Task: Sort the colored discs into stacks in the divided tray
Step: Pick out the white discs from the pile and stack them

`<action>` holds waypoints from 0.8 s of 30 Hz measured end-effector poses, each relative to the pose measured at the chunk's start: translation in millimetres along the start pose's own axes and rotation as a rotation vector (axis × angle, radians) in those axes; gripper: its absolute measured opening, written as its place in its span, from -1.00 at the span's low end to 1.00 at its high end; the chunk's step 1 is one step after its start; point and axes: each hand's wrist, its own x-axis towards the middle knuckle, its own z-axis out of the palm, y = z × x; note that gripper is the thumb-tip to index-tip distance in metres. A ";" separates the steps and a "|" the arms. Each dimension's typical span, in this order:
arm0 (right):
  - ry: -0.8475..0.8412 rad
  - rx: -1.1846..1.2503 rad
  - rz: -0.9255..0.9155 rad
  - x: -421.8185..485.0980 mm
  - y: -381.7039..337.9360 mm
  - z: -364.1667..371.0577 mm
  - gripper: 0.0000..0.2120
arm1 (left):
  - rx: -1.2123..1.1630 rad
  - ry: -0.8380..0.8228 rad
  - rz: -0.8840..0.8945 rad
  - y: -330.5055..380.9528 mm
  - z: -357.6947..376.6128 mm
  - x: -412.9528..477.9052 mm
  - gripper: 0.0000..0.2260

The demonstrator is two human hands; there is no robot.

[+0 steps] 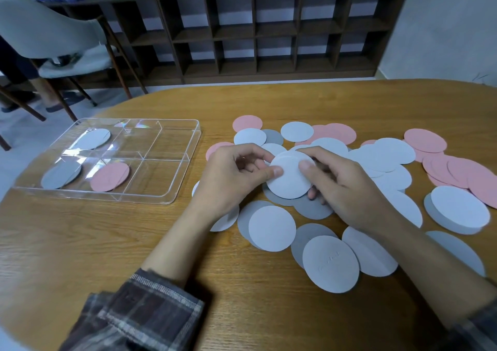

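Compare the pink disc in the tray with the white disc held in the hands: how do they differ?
The pink disc lies in a tray compartment, untouched; the white disc is gripped by the left hand and right hand above the loose pile. Colours differ: pink versus white. Both are flat and round.

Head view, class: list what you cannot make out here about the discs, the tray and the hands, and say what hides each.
- How many white discs the left hand and right hand hold: edges overlap.
- Discs under the hands: covered.
- Stack heights in the clear tray: too thin to count.
- Embossed mark on the near white disc: too faint.
- Pink discs at right: cut off by the frame edge.
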 end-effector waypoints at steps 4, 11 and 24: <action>-0.008 -0.213 -0.065 -0.5 3.0 1.6 -0.75 | 0.086 0.028 0.011 -1.4 4.5 -1.6 -0.83; 0.088 -0.267 -0.051 2.8 6.4 -4.1 -0.70 | 0.349 -0.286 -0.102 6.2 -7.7 -7.2 -0.72; 0.047 -0.218 -0.041 1.2 3.9 -0.8 -0.70 | 0.269 -0.471 -0.108 3.3 -14.9 -4.7 -0.78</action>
